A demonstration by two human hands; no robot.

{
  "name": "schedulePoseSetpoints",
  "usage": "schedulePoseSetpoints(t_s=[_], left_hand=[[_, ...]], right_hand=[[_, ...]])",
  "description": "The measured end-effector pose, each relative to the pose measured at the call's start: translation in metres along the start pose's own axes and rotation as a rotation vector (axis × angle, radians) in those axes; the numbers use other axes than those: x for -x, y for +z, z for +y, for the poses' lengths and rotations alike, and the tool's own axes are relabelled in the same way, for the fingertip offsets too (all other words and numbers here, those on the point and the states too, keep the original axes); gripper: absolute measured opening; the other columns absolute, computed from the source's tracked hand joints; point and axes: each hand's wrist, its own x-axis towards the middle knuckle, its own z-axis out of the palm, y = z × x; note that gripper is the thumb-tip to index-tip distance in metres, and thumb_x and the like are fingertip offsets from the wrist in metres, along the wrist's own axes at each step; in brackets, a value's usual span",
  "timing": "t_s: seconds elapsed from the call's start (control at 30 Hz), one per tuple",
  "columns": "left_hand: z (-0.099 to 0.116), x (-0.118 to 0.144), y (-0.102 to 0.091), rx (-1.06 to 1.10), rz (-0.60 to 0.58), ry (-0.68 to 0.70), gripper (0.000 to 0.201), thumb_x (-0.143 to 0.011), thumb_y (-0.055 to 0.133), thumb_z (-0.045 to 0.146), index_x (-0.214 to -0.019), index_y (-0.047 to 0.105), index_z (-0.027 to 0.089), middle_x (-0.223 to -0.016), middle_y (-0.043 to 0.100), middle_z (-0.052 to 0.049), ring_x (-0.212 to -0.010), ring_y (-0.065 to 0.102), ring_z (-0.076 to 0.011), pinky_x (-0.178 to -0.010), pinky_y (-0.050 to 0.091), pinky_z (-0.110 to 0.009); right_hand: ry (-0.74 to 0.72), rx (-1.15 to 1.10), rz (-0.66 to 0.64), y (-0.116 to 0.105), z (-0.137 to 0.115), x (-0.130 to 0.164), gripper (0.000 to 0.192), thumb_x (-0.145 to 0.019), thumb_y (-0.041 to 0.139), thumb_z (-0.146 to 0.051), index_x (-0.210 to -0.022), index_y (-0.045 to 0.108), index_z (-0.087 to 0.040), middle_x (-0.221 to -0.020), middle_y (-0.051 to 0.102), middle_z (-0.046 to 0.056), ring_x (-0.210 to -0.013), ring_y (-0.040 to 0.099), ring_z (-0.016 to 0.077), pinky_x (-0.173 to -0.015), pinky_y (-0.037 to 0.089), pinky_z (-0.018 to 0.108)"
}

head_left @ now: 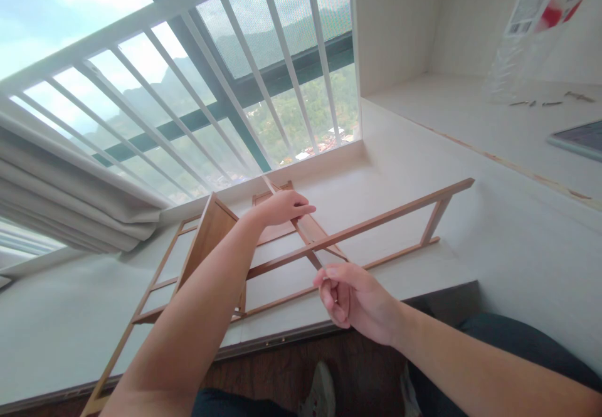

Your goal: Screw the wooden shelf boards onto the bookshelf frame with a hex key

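Head view looked down at a pale window ledge [399, 153] where a wooden frame [357, 229] of thin rails lay partly assembled. The left hand [282, 207] reached across to the far side of the frame and rested on a narrow wooden slat [313, 232] that ran from the window toward the near edge; its fingers lay fairly flat and pointed right, loosely curled over the slat rather than gripping it tightly. The right hand [355, 298] hovered at the near end of that slat, just below the long rail of the frame, with fingers curled in and thumb meeting the fingertips as if pinching something small; what it pinched could not be made out. A flat wooden panel [209, 235] stood tilted on the left part of the frame, close to the left forearm. The frame stretched from the near left corner out to the right, its long rail lifted at the right end above the ledge. Far right, on a raised shelf [470, 116], lay a clear plastic bag [531, 34] with a few small screws [545, 102] scattered beside it. White window bars [244, 72] rose behind the ledge, and a folded curtain [61, 185] hung at the left.
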Motion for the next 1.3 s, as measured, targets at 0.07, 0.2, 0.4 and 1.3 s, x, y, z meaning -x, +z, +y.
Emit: schedulePoseSetpoints(t_s=[0.07,0.2,0.4,1.3], left_hand=[[0.000,0.000,0.000,0.005,0.003,-0.002,0.053,-0.091,0.046,0.062,-0.060,0.046,0.019,-0.057,0.050,0.001,-0.053,0.040,-0.0113,-0.055,0.031,-0.028],[0.001,0.000,0.000,0.018,-0.007,-0.011,0.053,-0.091,0.047,0.061,-0.059,0.047,0.019,-0.057,0.050,0.001,-0.054,0.041,-0.0115,-0.056,0.032,-0.028],[0.003,0.000,-0.001,0.027,-0.016,-0.010,0.052,-0.091,0.047,0.060,-0.060,0.050,0.018,-0.058,0.051,0.000,-0.055,0.043,-0.0119,-0.057,0.034,-0.028],[0.002,-0.002,-0.001,0.023,-0.005,-0.016,0.052,-0.091,0.047,0.060,-0.060,0.049,0.018,-0.057,0.048,0.001,-0.055,0.041,-0.0119,-0.057,0.033,-0.028]], right_hand=[[0.030,-0.047,0.003,0.002,0.001,0.002,0.022,-0.087,0.063,-0.032,-0.086,0.071,-0.011,-0.060,0.063,0.000,-0.041,0.048,0.0064,-0.036,0.033,0.017],[0.068,-0.124,-0.020,0.002,0.005,0.003,0.022,-0.087,0.064,-0.032,-0.081,0.070,-0.012,-0.057,0.061,-0.001,-0.041,0.046,0.0064,-0.037,0.030,0.018],[0.066,-0.130,-0.001,0.004,0.004,0.004,0.021,-0.086,0.065,-0.030,-0.080,0.071,-0.011,-0.052,0.058,-0.003,-0.039,0.041,0.0054,-0.038,0.027,0.018],[-0.538,1.195,0.059,-0.002,-0.017,0.012,0.028,-0.093,0.064,-0.039,-0.075,0.071,-0.018,-0.079,0.070,0.005,-0.072,0.059,0.0149,-0.064,0.044,0.027]])
